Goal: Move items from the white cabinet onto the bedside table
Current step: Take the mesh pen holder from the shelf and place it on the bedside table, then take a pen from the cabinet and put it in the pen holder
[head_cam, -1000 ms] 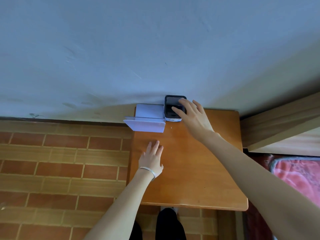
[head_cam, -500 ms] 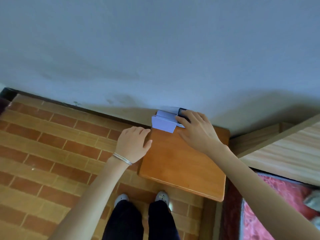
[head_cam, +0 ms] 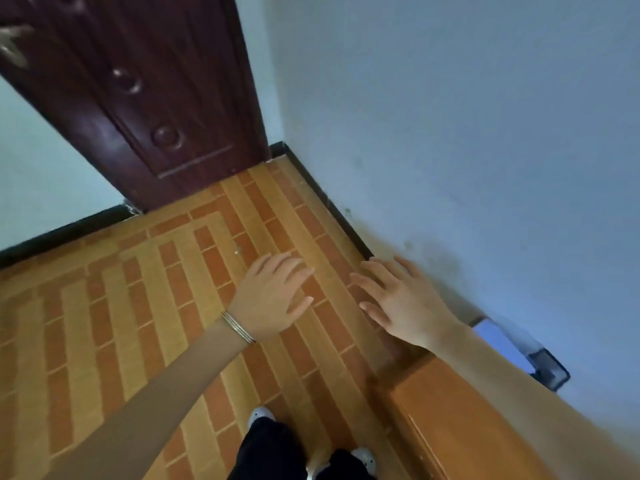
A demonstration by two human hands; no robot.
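The wooden bedside table (head_cam: 446, 424) sits at the lower right against the wall. At its back lie a white box (head_cam: 502, 342) and a black phone-like device (head_cam: 550, 370), partly hidden by my right forearm. My left hand (head_cam: 273, 296), with thin bracelets at the wrist, hovers over the tiled floor, fingers apart and empty. My right hand (head_cam: 401, 299) is beside it, also empty with fingers spread, off the table and away from both items. The white cabinet is out of view.
A dark brown door (head_cam: 145, 98) stands at the upper left, in the room's corner. Orange brick-pattern floor tiles (head_cam: 138, 306) fill the middle. A pale blue wall (head_cam: 467, 133) runs along the right. My shoes and dark trousers (head_cam: 298, 452) show at the bottom.
My view has swung left, from the table toward the door. My right hand has let go of the black device and left the table; my left hand has moved off the table edge.
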